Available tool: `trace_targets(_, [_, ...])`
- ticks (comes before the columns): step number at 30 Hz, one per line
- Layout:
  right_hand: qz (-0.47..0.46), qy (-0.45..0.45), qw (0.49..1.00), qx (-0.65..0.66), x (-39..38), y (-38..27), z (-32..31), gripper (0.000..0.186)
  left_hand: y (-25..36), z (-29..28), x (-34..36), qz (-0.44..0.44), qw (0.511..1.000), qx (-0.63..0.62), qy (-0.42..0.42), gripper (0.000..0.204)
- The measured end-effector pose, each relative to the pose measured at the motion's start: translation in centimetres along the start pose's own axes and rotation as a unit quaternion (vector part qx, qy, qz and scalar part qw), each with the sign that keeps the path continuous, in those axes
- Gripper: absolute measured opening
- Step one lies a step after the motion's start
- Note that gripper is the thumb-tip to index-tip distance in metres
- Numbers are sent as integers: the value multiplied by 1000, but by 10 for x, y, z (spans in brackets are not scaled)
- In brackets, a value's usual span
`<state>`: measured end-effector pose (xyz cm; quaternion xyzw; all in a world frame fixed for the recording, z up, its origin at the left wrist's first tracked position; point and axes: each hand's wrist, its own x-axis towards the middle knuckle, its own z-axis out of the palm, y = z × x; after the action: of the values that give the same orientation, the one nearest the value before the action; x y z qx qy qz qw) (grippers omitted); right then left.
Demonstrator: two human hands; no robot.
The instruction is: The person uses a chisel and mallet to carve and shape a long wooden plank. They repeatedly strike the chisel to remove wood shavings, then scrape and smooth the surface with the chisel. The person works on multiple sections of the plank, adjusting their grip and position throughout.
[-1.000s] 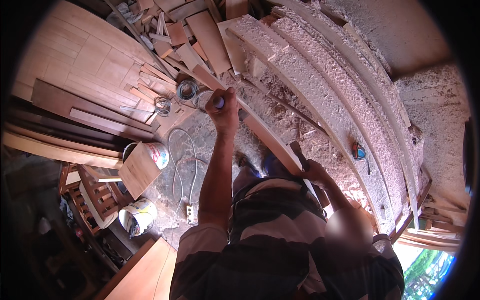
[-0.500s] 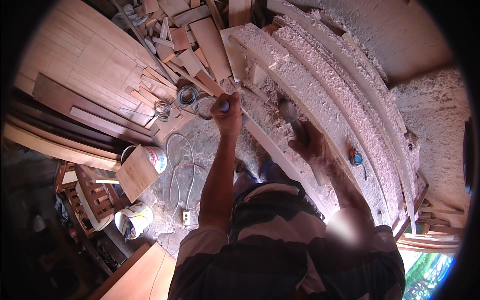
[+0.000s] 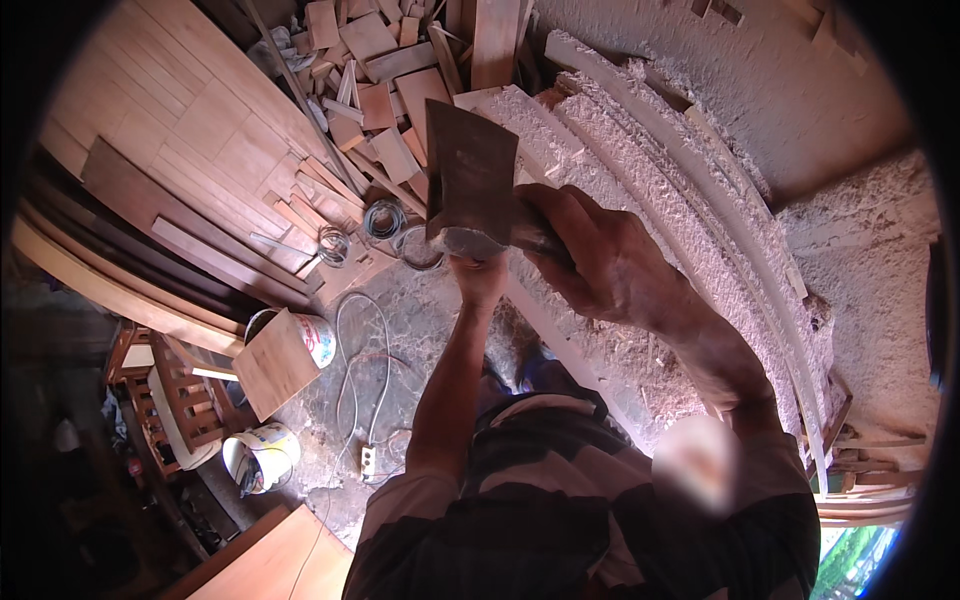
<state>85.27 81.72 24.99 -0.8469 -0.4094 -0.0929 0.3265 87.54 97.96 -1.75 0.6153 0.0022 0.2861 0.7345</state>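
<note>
My right hand (image 3: 610,255) grips a hatchet (image 3: 470,165) by its short handle. Its broad dark blade points away from me, and its rounded poll is raised over my left hand (image 3: 478,283). That left fist is closed, with its fingers mostly hidden behind the hatchet head. Half a second ago it was wrapped around a chisel's upright, round-ended handle; the chisel itself is covered now. Beneath my hands a long, pale wooden beam (image 3: 565,345) runs diagonally from my body toward the far left.
Thick curved timbers (image 3: 660,200) covered in shavings lie to the right. Wood offcuts (image 3: 375,60) are heaped at the far side. Wire coils (image 3: 384,219), a looped cable with a socket block (image 3: 368,462) and white buckets (image 3: 262,457) sit on the left floor.
The hatchet has risen from low on the right and swung left, above my left fist. My right arm has lifted with it. The left hand has shifted slightly nearer and right.
</note>
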Motion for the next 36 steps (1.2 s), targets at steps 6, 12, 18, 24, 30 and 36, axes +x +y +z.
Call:
trace_targets(6, [15,-173,974,-143,-1,8,10,51,-21,-14,-13,68,989,123,-47,30])
trace_targets(12, [84,-264,954,-112,-1,22,29,39,-21,-13,-15,43,995,95,2,26])
trace_targets(18, [-16,140,989,36,12,-17,-24,55,-12,-13,-7,-48,997,28,-61,10])
trace_targets(24, [87,-254,946,-180,-12,5,29,38,-12,-1,-7,64,992,59,-93,14])
trace_targets(30, [120,-216,957,-151,-32,33,39,39,10,1,-7,108,989,96,-34,9])
trace_targets(36, [196,-28,979,-43,-103,49,41,32,35,-7,1,-148,981,-101,69,27])
